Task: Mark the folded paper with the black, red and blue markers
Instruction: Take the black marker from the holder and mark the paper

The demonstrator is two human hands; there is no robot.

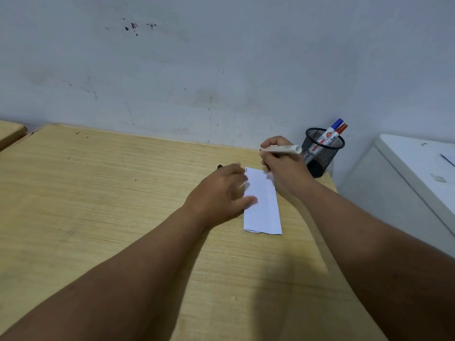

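Note:
A folded white paper [263, 205] lies on the wooden desk [98, 205], with a short black stroke at its far left corner. My left hand [219, 195] rests on the paper's left edge, fingers spread; a black cap tip [219, 166] peeks out beyond its fingers. My right hand [283, 166] holds an uncapped white-barrelled marker [283, 149] level above the paper's far end, its dark tip pointing left. The blue marker [335, 125] and the red marker [341, 130] stand in a black mesh cup [320, 153] at the desk's far right corner.
A stained pale wall [197, 70] runs right behind the desk. A white cabinet or appliance [418, 173] stands to the right of the desk. Another wooden surface [9, 132] shows at the far left.

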